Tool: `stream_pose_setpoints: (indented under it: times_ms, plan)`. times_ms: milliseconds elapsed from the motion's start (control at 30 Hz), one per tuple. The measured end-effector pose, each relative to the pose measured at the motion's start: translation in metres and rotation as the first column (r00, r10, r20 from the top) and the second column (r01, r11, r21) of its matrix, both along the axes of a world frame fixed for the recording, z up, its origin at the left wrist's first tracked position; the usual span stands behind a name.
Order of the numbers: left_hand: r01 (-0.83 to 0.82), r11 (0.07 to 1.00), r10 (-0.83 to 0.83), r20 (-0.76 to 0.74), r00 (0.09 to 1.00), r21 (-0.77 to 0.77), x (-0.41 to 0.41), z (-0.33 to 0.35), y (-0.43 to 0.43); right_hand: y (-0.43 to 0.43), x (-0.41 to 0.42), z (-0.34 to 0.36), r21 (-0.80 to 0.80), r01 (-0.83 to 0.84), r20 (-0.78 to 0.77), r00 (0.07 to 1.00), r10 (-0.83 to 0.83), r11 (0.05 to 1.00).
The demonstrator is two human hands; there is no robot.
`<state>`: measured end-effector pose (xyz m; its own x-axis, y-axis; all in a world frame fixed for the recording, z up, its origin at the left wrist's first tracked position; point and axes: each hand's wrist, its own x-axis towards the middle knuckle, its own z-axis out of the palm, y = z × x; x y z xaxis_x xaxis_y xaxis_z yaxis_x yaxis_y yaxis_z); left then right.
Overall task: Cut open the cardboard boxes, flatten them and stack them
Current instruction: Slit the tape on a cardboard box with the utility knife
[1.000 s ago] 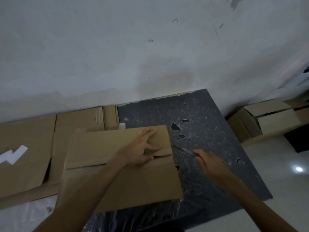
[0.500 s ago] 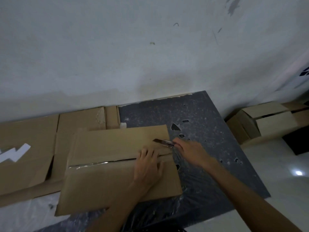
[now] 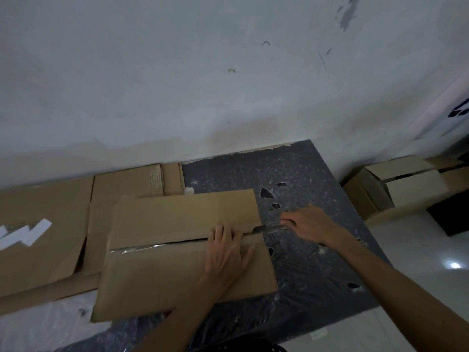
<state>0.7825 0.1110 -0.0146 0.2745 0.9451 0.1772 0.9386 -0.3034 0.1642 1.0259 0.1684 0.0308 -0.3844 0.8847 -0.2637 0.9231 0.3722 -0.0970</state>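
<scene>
Fingers [image 3: 223,233] of left hand [image 3: 225,257] straight, close together, pressed flat on cardboard box [image 3: 177,275] across right end of taped seam [image 3: 152,247]. Fingers of right hand [image 3: 308,224] curled around utility knife [image 3: 269,228], blade tip at seam on box's right edge. Box lying over left edge of dark speckled mat [image 3: 317,262], partly on flattened cardboard [image 3: 45,255]. Second, open cardboard box [image 3: 406,191] on pale floor [image 3: 418,250] just beyond mat's right edge, near wall [image 3: 177,85].

one head-worn camera looks forward and down, close over a dark speckled surface [image 3: 291,174], facing the scuffed white wall [image 3: 177,85].
</scene>
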Motion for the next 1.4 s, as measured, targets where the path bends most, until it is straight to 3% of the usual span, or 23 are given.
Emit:
stream_pose_setpoints:
  times_ms: [100, 233, 433, 533, 800, 967, 1133, 1300, 1400]
  plan:
    - [-0.016, 1.0, 0.015, -0.042, 0.999, -0.023, 0.002, 0.001, 0.002, 0.005, -0.009, 0.002, -0.039, -0.047, 0.011, 0.999, 0.047, 0.998]
    - [0.02, 0.999, -0.019, 0.029, 0.999, -0.042, -0.003, -0.002, 0.008, 0.009, -0.004, 0.006, -0.075, -0.085, -0.028, 0.996, 0.083, 0.994]
    - [0.043, 0.999, -0.045, 0.175, 0.983, 0.013, -0.008, -0.01, 0.002, 0.0, -0.002, -0.015, -0.001, -0.113, -0.206, 0.972, 0.111, 0.994]
    - [0.02, 1.0, -0.022, 0.22, 0.975, 0.013, -0.008, -0.008, 0.002, -0.005, -0.001, -0.023, 0.054, -0.112, -0.202, 0.972, 0.12, 0.992]
    - [0.035, 0.996, -0.007, 0.306, 0.952, -0.087, -0.01, -0.007, 0.007, -0.041, -0.001, -0.038, -0.094, 0.147, -0.32, 0.932, -0.169, 0.985]
    - [0.005, 0.98, 0.115, 0.584, 0.803, -0.199, -0.015, -0.002, 0.013, -0.059, -0.008, -0.045, -0.073, 0.364, -0.358, 0.859, -0.365, 0.929]
    - [0.094, 0.946, 0.128, 0.625, 0.77, -0.31, -0.029, 0.01, 0.025, -0.056, -0.022, -0.021, -0.007, 0.498, -0.442, 0.776, -0.45, 0.867]
    - [0.026, 0.941, 0.225, 0.682, 0.696, -0.336, -0.04, 0.028, 0.022, -0.044, -0.094, 0.016, -0.285, 0.386, -0.618, 0.626, -0.476, 0.877]
    - [0.095, 0.906, 0.303, 0.789, 0.535, -0.412, -0.051, 0.035, 0.01, -0.047, -0.153, 0.026, -0.316, 0.222, -0.666, 0.64, -0.382, 0.922]
